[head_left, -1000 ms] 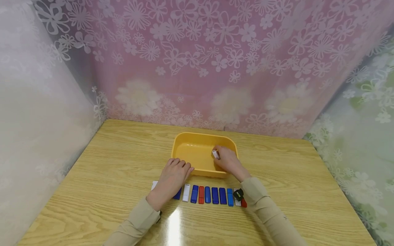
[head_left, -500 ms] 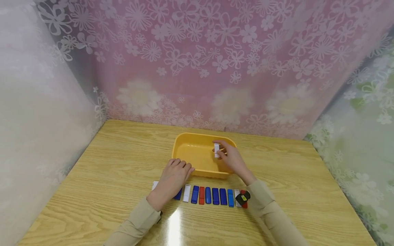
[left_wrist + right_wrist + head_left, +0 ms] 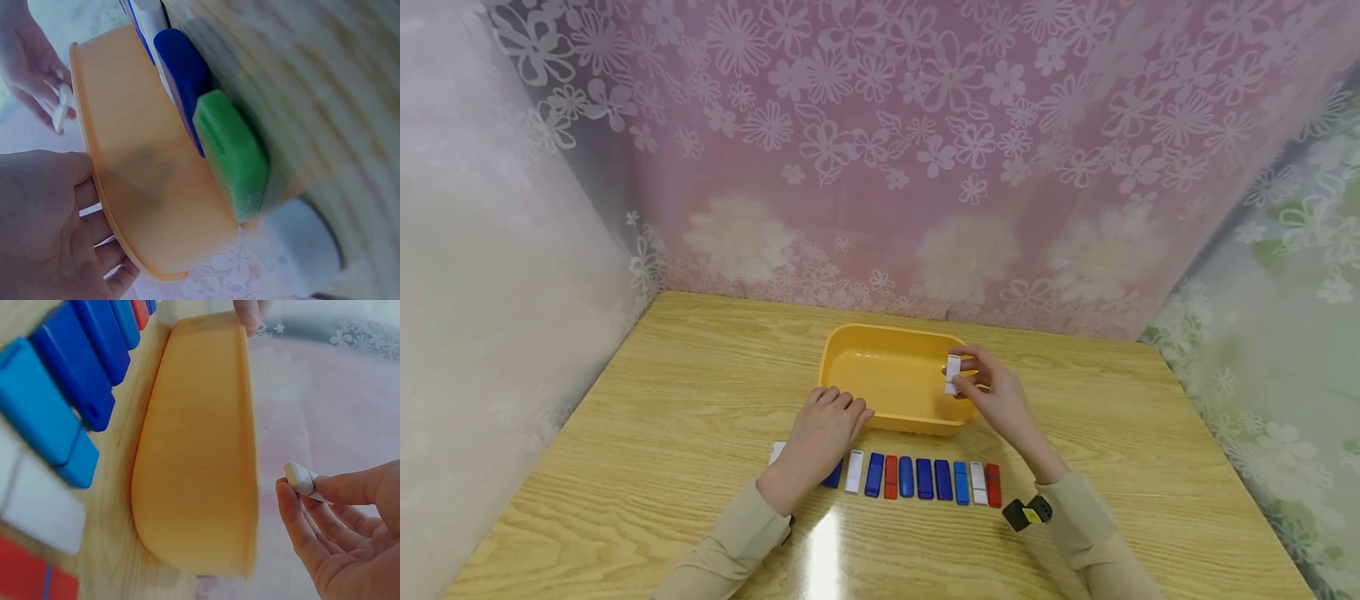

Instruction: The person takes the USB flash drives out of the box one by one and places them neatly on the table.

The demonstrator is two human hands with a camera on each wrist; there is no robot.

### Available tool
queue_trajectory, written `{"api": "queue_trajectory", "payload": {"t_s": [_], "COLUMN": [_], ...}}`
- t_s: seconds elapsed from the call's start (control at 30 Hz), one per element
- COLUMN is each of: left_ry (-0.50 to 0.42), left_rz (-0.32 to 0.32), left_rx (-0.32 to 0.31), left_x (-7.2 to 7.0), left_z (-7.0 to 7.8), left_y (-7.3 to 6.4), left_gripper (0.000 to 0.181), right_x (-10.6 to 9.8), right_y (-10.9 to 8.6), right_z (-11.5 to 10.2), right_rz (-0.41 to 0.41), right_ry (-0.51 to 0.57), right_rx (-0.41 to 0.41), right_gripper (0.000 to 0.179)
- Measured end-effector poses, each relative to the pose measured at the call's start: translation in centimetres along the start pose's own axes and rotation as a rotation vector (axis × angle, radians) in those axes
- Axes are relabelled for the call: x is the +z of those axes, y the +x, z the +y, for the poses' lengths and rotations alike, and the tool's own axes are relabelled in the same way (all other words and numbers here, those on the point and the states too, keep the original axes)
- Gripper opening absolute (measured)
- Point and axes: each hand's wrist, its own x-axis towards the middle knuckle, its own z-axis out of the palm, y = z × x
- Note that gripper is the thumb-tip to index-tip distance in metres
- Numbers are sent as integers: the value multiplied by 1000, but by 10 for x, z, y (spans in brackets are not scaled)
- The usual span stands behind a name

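Observation:
My right hand (image 3: 1003,404) pinches a white USB flash drive (image 3: 952,375) between thumb and fingertips, above the right end of a yellow plastic bin (image 3: 880,392). In the right wrist view the white drive's end (image 3: 301,479) sticks out past the fingertips, and the other fingers are loosely bent. My left hand (image 3: 816,437) grips the bin's near rim at its left part. The left wrist view has those fingers hooked over the rim (image 3: 103,194). Below the left hand, a green flash drive (image 3: 231,156) stands between a blue one (image 3: 184,81) and a white one (image 3: 300,247).
In front of the bin, several flash drives lie side by side in a row, among them a red one (image 3: 994,485), a white one (image 3: 978,483) and a light blue one (image 3: 962,483). A floral curtain (image 3: 880,167) hangs behind the wooden table (image 3: 700,375).
My right hand, holding the white drive, has moved right from inside the bin to its right end. The drive has turned upright in the head view. My left hand stays on the rim.

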Motion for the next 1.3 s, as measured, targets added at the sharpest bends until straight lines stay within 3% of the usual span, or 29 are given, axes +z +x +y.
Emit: {"api": "queue_trajectory", "payload": {"t_s": [0.53,0.8,1.13,1.3], "left_ry": [16,21,15,5], "left_rz": [12,29,32,29], "left_rx": [10,16,17,15], "left_x": [1,1,2,2], "left_z": [0,0,1,1], "left_y": [-1,-1,-1,-1], "left_gripper": [25,25,24,24], "right_x": [-33,-40,-40,-37], "right_y": [-57,-80,-100,-103], "right_z": [8,23,37,37], "right_rz": [27,-18,-103,-149], "right_ry": [-85,-97,-296,-260], "right_rx": [32,126,304,365], "right_gripper": [36,35,34,32]}}
